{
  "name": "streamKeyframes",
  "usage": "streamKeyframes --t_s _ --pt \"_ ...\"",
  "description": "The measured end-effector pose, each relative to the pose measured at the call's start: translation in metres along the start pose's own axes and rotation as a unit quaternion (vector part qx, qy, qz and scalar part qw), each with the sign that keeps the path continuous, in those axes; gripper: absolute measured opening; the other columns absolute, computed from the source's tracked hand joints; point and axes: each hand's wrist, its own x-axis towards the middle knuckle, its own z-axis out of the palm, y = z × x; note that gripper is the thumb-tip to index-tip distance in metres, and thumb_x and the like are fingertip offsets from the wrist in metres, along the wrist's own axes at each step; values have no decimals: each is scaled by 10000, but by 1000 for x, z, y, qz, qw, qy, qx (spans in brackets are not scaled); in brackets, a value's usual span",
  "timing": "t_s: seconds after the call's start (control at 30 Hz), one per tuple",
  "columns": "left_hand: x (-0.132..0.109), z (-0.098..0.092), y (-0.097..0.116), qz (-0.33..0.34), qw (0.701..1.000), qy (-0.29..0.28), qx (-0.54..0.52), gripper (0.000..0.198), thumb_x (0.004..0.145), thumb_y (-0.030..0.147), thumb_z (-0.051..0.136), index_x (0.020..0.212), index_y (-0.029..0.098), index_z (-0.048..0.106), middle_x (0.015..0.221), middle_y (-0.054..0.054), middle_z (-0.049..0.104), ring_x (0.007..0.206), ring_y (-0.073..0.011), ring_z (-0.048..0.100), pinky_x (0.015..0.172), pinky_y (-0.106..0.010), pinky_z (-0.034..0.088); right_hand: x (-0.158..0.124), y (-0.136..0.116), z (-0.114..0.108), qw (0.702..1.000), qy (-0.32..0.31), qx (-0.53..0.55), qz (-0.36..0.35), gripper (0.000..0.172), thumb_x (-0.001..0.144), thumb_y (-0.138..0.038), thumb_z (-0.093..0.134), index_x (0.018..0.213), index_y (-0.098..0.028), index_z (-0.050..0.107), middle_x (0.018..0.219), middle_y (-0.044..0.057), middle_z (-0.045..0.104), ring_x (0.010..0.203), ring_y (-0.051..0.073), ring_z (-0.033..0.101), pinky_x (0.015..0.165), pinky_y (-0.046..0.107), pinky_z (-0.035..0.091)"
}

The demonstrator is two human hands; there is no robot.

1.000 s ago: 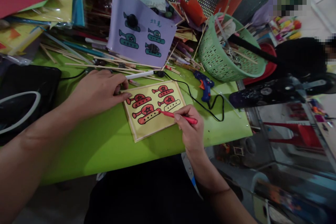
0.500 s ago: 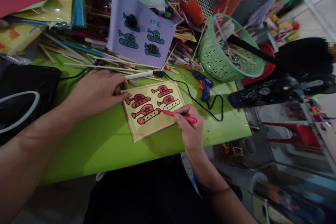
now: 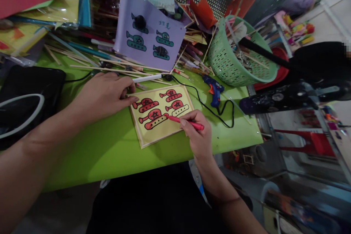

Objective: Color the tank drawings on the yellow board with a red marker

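A yellow card [image 3: 153, 137] with a thin pale border lies on the green table, bearing several tank drawings in black outline. Red fills most of them; the rightmost track stays yellow, and the lower-left track is partly red. My right hand [image 3: 199, 131] grips a red marker [image 3: 189, 123], its tip on the right end of the lower-left tank's track. My left hand [image 3: 109, 93] rests at the card's upper-left corner, thumb on its edge and the other fingers curled, their tips partly hidden. Just beyond these fingers lies a white pen-like stick [image 3: 148, 78].
Behind the card stands a purple sheet [image 3: 148, 47] with green tanks. Wooden sticks [image 3: 115, 69] lie before it. To the right are a blue glue gun [image 3: 215, 89] with a black cord, and a green basket [image 3: 241, 62]. A black case [image 3: 30, 84] sits left on the table [image 3: 109, 153].
The marker tip stays at the same track end, with a slight shift of the right hand. The left hand keeps its place on the card; the whole view has drifted slightly.
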Motion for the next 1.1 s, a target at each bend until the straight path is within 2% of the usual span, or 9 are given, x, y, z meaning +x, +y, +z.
streamKeyframes --t_s 0.2,0.37,0.67,0.83,1.1 --pt "0 -1 1 0 1000 5 -3 173 1007 451 715 1044 282 703 806 12 684 828 -251 608 821 -386 394 -1 1 1 1000 -20 12 -3 108 971 -318 800 909 -248 745 744 -39 661 613 135 523 575 295 471" --pt "0 0 1 -2 1000 5 -8 181 998 457 715 1020 280 685 819 11 678 808 -244 597 788 -384 370 -2 4 0 1000 -7 5 -4 107 978 -315 800 915 -244 750 751 -39 653 616 134 527 589 299 478" --pt "1 -3 5 -15 1000 -9 5 171 998 431 723 1042 265 711 827 1 680 816 -254 599 817 -391 391 -3 5 -1 1000 -22 -3 -3 102 994 -324 799 935 -250 760 746 -41 651 631 146 535 605 309 497" --pt "1 -2 3 -4 1000 0 -4 177 999 440 741 1048 270 725 810 11 680 812 -251 604 845 -391 419 -2 4 0 1000 -28 -4 -6 102 974 -328 801 923 -247 766 750 -32 684 604 138 525 575 295 471" --pt "0 -3 5 -13 1000 -11 -8 184 999 440 717 1056 265 716 831 2 680 815 -253 594 842 -393 396 -1 0 1 999 -38 14 -7 73 954 -290 806 911 -244 770 756 -30 714 598 128 539 551 271 440"
